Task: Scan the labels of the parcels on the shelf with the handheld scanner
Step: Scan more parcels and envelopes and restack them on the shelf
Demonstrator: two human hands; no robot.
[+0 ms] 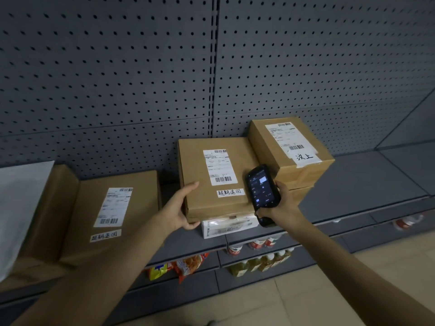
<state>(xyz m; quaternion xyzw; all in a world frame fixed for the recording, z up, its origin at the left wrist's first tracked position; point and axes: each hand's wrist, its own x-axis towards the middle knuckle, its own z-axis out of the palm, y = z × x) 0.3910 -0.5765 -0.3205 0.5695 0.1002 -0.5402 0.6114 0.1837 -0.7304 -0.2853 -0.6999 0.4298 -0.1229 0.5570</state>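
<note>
Three brown cardboard parcels with white labels lie on the grey shelf. My left hand grips the front left corner of the middle parcel, which rests on a white box. My right hand holds the black handheld scanner, screen lit, just right of that parcel's barcode label. A flat parcel lies to the left. The right parcel sits on another box behind the scanner.
A grey pegboard wall backs the shelf. A white bag rests on a brown box at the far left. Below the shelf are snack packets and bottles. Tiled floor lies under my arms.
</note>
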